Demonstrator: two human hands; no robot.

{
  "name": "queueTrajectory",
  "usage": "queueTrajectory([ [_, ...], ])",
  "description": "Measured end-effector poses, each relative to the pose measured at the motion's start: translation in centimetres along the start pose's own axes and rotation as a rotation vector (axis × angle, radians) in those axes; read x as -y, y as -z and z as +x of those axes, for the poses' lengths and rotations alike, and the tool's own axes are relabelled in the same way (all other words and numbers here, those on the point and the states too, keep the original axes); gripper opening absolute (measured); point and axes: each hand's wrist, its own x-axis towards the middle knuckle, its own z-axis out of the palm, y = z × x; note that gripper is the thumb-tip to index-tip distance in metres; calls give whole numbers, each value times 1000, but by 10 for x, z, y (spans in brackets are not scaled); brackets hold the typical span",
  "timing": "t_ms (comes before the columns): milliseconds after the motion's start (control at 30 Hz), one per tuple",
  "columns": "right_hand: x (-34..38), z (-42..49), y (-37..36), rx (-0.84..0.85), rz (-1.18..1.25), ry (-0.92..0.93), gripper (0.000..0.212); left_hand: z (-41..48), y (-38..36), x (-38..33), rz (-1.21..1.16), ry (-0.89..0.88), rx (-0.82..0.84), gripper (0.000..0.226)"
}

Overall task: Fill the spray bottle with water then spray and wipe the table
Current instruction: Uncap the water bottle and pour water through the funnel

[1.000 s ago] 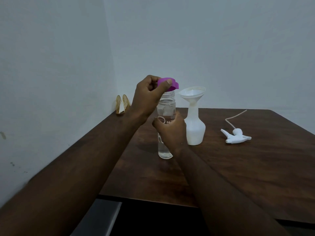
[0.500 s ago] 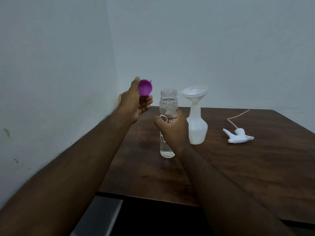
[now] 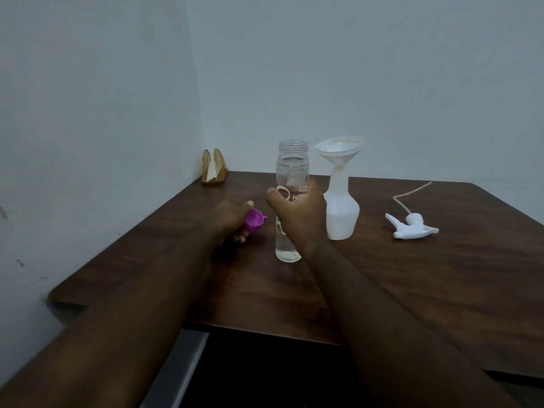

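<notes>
Head view shows your right hand [image 3: 300, 222] holding the clear water bottle [image 3: 291, 169] at its middle, the fingers [image 3: 312, 189] curled round it. The bottle stands upright on the table [image 3: 441, 278], uncapped, just beside the white spray bottle [image 3: 343, 216], which has a funnel [image 3: 340, 148] in its neck. Your left hand [image 3: 228, 222] is low, left of the water bottle, and its fingers grip the purple cap [image 3: 255, 220]; whether it touches the table I cannot tell.

The water bottle seems well filled, so I judge it rather heavy, and its smooth wall may be slippery. Keep the hold at the middle and tilt slowly. The spray bottle looks like light, thin plastic and top-heavy with the funnel, so it could tip. Steady it at the narrow waist with your left hand once the cap is put down.
</notes>
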Motion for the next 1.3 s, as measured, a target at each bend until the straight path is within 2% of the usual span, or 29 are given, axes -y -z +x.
queueTrajectory([
  [267, -1, -1, 1, -2, -13, -2, 45, 3, -2, 4, 160, -29, -40, 56],
  [400, 3, -6, 4, 42, 14, 31, 55, 5, 3, 8, 216, -48, -53, 63],
  [533, 5, -7, 6, 48, 3, 59, 49, 6, 5, 10, 274, -169, -176, 68],
  [633, 6, -7, 9, 44, 8, 77, 45, 4, 4, 4, 212, -281, -274, 55],
  [800, 7, -3, 27, 10, -20, 102, 38, -7, -8, -30, -3, -383, -255, 36],
  [900, 5, 3, 46, -18, -85, 111, 37, -16, -19, -59, -219, -375, -181, 37],
  [1000, 4, 10, 72, -40, -149, 98, 35, -27, -30, -88, -417, -322, -32, 41],
  [1100, 7, 19, 100, -39, -231, 104, 35, -34, -42, -109, -499, -287, 53, 48],
  [1200, 10, 29, 125, -43, -300, 95, 41, -35, -49, -120, -552, -236, 83, 54],
  [1300, 11, 40, 141, -52, -364, 89, 37, -33, -51, -126, -566, -195, 86, 56],
])
